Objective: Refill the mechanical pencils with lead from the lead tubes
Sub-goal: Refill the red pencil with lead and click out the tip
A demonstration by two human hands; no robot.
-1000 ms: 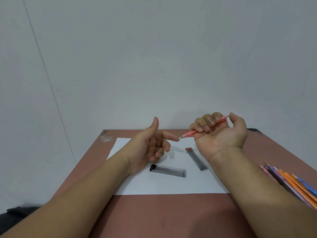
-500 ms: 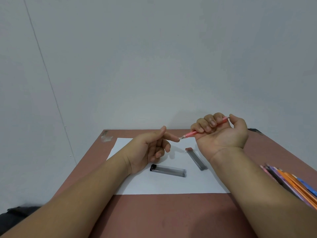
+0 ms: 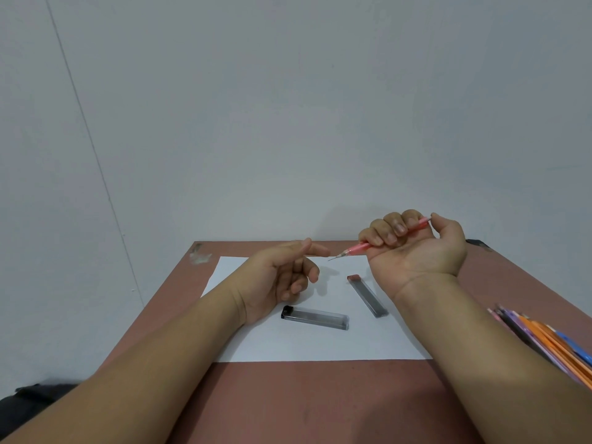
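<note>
Right hand (image 3: 416,248) grips the pink pencil (image 3: 386,239) far right over the paper (image 3: 320,344), lead poking out, left hand (image 3: 282,277) loosely curled and empty, so looks like testing the feed, next probably swap pencils.

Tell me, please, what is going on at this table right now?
A person is refilling mechanical pencils. The right hand grips a pink mechanical pencil above the table, its tip pointing toward the left hand, which holds nothing and hangs just short of that tip. Two lead tubes lie on a white sheet of paper: one with a black cap and one with a red cap. More pencils wait in a bunch at the right edge.
</note>
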